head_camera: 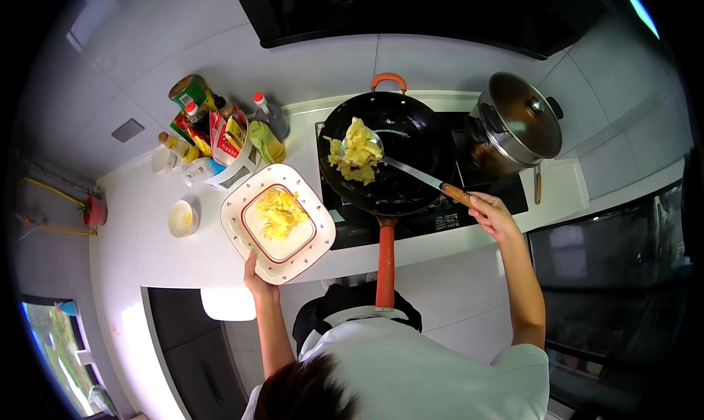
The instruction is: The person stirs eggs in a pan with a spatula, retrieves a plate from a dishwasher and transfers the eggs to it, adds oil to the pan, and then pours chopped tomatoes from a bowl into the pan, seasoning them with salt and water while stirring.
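Note:
My left hand (259, 279) grips the lower rim of a square patterned dish (236, 213), tilted beside the pan. Yellow scrambled egg (279, 213) lies in the middle of the dish. In my right hand (492, 215) is the wooden handle of a metal spatula or ladle (415, 173). Its head, mostly covered by yellow food that looks like egg (357, 153), is over the left part of a black wok (407, 139). Whether all this food rests on the head or partly on the wok cannot be told. The wok's red handle (386, 266) points towards me.
A lidded steel pot (517, 123) stands right of the wok on the black cooktop (379, 233). At the left are a small bowl (181, 218), a white container (234, 169) of bottles and packets, and a red-capped bottle (271, 116). A range hood (407, 13) hangs above.

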The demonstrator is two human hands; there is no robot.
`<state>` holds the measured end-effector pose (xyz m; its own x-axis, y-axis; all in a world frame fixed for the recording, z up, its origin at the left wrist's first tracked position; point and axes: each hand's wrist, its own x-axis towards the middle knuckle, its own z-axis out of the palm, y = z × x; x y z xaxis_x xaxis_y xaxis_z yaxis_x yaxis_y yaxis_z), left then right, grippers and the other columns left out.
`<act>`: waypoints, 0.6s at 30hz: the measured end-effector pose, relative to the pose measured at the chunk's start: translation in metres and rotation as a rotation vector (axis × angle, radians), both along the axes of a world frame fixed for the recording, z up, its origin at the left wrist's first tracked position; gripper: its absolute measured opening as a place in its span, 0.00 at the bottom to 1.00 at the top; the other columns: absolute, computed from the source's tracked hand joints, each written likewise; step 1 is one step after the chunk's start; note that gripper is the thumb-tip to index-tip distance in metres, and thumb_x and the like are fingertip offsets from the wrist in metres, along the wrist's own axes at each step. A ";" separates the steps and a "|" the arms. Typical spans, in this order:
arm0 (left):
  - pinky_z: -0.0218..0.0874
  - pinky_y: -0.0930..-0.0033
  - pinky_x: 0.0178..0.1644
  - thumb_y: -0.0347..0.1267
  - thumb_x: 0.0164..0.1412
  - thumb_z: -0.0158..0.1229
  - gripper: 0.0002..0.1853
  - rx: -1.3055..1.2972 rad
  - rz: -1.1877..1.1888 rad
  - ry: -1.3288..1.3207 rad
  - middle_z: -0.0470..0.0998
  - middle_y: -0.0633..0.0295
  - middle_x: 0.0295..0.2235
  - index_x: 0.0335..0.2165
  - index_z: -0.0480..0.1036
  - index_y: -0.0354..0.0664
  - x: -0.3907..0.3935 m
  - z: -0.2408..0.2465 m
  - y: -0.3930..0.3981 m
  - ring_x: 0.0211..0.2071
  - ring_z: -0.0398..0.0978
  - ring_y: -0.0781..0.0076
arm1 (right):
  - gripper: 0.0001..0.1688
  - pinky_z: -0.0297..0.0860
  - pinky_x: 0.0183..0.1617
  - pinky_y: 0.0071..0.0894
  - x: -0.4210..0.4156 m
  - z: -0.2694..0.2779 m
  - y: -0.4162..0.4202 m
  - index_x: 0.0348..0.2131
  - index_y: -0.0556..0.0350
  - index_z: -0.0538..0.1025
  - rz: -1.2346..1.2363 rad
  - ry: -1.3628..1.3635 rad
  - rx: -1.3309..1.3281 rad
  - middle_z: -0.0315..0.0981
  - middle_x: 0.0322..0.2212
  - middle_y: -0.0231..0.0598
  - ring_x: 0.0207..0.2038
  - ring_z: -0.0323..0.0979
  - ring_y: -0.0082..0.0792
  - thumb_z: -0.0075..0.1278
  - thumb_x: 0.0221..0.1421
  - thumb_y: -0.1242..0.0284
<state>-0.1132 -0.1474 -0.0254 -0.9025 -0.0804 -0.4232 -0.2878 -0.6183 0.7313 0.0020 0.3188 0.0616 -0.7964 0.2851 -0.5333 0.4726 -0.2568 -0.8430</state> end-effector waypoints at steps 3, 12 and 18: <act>0.60 0.63 0.53 0.37 0.60 0.46 0.26 -0.023 -0.072 0.031 0.69 0.51 0.49 0.52 0.60 0.30 -0.015 -0.001 0.013 0.50 0.68 0.60 | 0.21 0.45 0.10 0.08 0.018 0.031 -0.008 0.49 0.59 0.70 -0.050 0.066 0.080 0.63 0.19 0.26 0.10 0.47 0.07 0.49 0.58 0.67; 0.59 0.63 0.54 0.37 0.61 0.46 0.26 0.127 -0.223 0.041 0.67 0.52 0.51 0.53 0.58 0.32 -0.039 0.012 0.087 0.51 0.67 0.61 | 0.19 0.53 0.13 0.12 0.055 0.118 -0.073 0.47 0.60 0.73 -0.083 0.109 0.386 0.65 0.18 0.27 0.12 0.57 0.11 0.50 0.57 0.70; 0.59 0.63 0.54 0.37 0.61 0.46 0.25 0.187 -0.251 -0.008 0.68 0.54 0.50 0.53 0.59 0.34 -0.038 0.020 0.110 0.50 0.67 0.61 | 0.20 0.63 0.24 0.19 0.073 0.117 -0.110 0.47 0.60 0.73 0.098 0.461 1.169 0.73 0.25 0.35 0.20 0.67 0.21 0.53 0.53 0.74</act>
